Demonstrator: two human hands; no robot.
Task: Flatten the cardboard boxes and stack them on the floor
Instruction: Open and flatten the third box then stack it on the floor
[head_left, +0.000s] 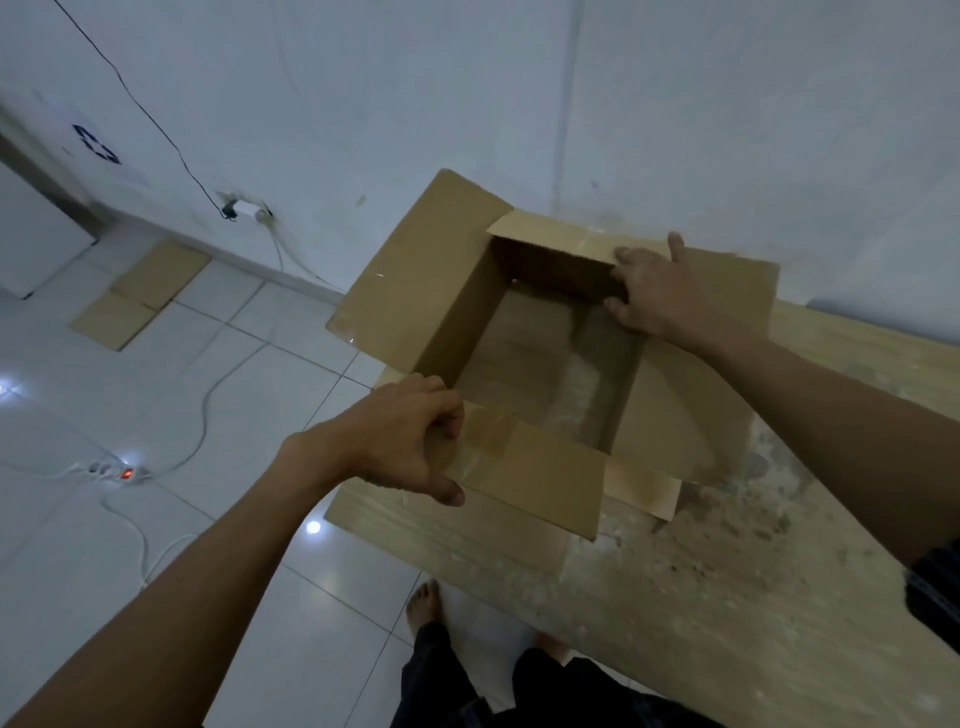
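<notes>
We're holding an open cardboard box on the wooden table, flaps splayed outward. Our left hand is clamping the near flap, thumb under, fingers over. Our right hand is gripping the far wall's top edge, fingers curling inside. Flattened cardboard is lying on the tiled floor by the wall, well apart.

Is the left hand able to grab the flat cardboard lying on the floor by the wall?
Probably not from here. The left hand is gripping the open box's near flap at the table edge, and the flattened cardboard lies far off across the tiles. Nothing blocks it; it just looks too far.
</notes>
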